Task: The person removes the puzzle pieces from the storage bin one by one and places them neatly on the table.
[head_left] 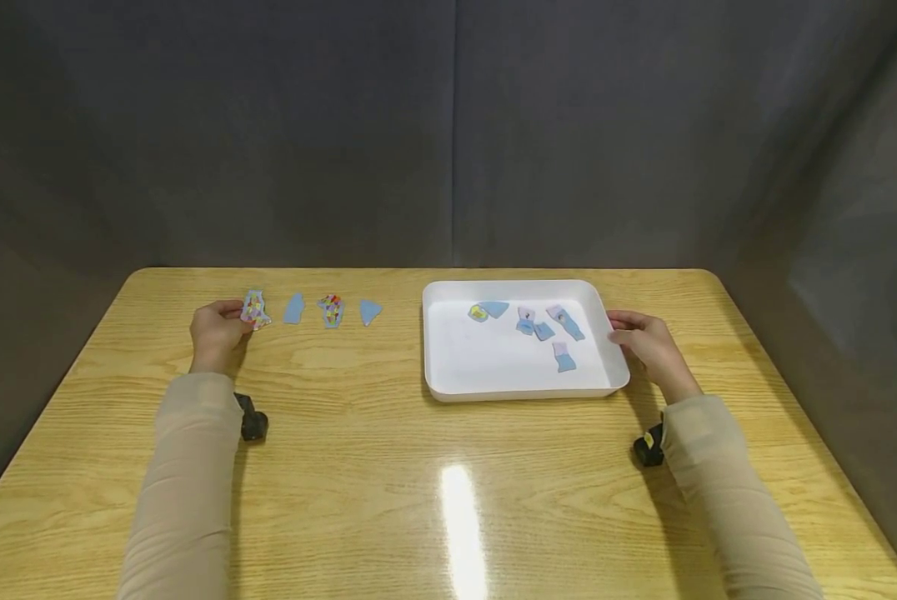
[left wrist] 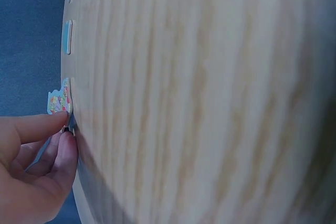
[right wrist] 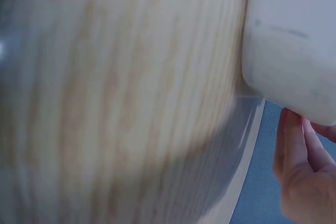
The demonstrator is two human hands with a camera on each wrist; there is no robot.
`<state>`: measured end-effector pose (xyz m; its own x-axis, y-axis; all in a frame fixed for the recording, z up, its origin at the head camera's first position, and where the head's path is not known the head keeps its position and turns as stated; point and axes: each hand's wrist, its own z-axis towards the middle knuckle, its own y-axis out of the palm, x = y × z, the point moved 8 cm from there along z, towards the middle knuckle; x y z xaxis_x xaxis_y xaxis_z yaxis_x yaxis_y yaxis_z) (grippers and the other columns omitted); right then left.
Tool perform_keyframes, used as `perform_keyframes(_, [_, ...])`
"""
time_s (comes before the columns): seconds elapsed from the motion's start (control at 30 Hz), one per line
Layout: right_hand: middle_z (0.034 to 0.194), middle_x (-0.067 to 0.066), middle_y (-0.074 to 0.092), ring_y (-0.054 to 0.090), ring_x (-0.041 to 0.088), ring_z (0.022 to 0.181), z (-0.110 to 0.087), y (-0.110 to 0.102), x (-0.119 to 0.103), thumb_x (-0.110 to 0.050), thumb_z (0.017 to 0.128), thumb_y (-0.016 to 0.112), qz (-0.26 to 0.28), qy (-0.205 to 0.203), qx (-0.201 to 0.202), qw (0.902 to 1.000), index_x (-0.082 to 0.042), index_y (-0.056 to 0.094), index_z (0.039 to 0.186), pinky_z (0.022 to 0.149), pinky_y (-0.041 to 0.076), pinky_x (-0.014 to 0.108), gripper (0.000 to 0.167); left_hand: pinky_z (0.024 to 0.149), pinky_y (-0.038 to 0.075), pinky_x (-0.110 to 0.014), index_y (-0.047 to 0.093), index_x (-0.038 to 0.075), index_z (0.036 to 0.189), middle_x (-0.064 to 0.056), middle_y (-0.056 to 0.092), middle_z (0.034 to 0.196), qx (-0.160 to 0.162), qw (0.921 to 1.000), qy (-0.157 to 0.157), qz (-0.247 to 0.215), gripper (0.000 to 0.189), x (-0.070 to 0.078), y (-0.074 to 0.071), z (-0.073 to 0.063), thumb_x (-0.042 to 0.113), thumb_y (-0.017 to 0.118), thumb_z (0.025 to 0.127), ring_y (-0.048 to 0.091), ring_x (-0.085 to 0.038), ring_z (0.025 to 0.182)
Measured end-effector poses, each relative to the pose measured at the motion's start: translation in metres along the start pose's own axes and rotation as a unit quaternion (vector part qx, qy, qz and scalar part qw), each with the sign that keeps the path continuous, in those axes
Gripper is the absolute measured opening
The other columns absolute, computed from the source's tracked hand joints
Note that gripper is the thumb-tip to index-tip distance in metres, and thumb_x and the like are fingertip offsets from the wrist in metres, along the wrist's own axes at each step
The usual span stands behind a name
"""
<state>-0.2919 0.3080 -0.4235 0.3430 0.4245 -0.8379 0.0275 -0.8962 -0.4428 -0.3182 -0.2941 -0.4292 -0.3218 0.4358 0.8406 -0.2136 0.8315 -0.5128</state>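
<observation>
My left hand (head_left: 219,335) is at the far left of the table, its thumb and fingers pinching a multicoloured puzzle piece (head_left: 254,308). In the left wrist view that piece (left wrist: 62,98) stands out past the fingertips, its lower part hidden by them. Lined up to its right lie a blue piece (head_left: 294,308), a multicoloured piece (head_left: 332,312) and a blue triangular piece (head_left: 370,312). My right hand (head_left: 649,346) touches the outside of the right wall of a white tray (head_left: 486,367) with extended fingers. The right wrist view shows the fingertips against the tray wall (right wrist: 294,72).
Several puzzle pieces lie in the tray: a yellow one (head_left: 478,312), a blue one (head_left: 497,309), and pink-and-blue ones such as this piece (head_left: 565,360). The wooden table (head_left: 328,483) ends at a dark curtain (head_left: 306,150) behind.
</observation>
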Motion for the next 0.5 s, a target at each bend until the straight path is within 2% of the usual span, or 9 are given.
perform_keyframes(0.17, [0.137,0.018,0.044,0.048,0.000,0.094,-0.0007,0.0001,-0.0007,-0.004,0.093,0.050,0.003,0.006,-0.003,1.0000,0.003,0.036,0.144,0.075,0.046,0.007,0.053,0.060,0.040,0.001,0.048,-0.009,0.134,-0.026,0.053,0.131,-0.004,1.0000,0.002,0.007,0.046,0.0003,0.0001,-0.0010,-0.004,0.055,0.088,0.045,0.001,0.078])
perform_keyframes(0.37, [0.141,0.018,0.043,0.048,0.001,0.096,0.0000,-0.0001,-0.0019,-0.004,0.093,0.051,0.000,0.021,-0.001,0.9998,0.001,0.036,0.145,0.081,0.043,0.011,0.055,0.060,0.039,0.001,0.050,-0.010,0.132,-0.027,0.054,0.129,0.003,0.9999,0.007,0.012,0.045,0.0011,-0.0020,-0.0005,-0.004,0.056,0.088,0.046,0.001,0.078])
perform_keyframes(0.5, [0.142,0.019,0.043,0.049,0.001,0.096,0.0000,-0.0005,-0.0023,-0.005,0.092,0.052,-0.009,0.026,0.000,0.9996,0.001,0.036,0.145,0.084,0.044,0.014,0.055,0.061,0.040,0.002,0.049,-0.009,0.133,-0.025,0.053,0.131,0.001,1.0000,-0.002,0.003,0.046,-0.0010,-0.0038,-0.0005,-0.005,0.055,0.088,0.044,0.002,0.081])
